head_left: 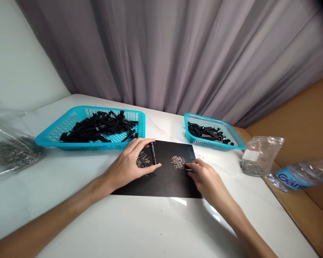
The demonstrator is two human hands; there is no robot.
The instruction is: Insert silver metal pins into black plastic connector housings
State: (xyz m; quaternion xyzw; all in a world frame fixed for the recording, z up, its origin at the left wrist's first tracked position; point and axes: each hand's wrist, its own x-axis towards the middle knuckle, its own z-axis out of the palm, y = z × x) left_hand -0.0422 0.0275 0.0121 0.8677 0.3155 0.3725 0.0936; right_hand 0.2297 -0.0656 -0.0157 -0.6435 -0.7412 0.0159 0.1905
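Observation:
My left hand (129, 159) grips a narrow black plastic part (153, 154) by its two ends, between thumb and fingers. The part is held over a black mat (161, 182). Partly behind that hand lies a pile of small shiny metal pieces (142, 160) on the mat. A second pile of tiny metal pieces (178, 162) lies further right. My right hand (203, 175) is at the right edge of this pile, its fingers pinched together. Something thin and dark shows at the fingertips, too small to make out.
A blue basket (90, 145) of black plastic parts stands at the back left, a smaller blue basket (215, 143) at the back right. Clear bags of metal pieces lie left (16, 152) and right (254, 166). A plastic bottle (298, 175) lies near the right edge.

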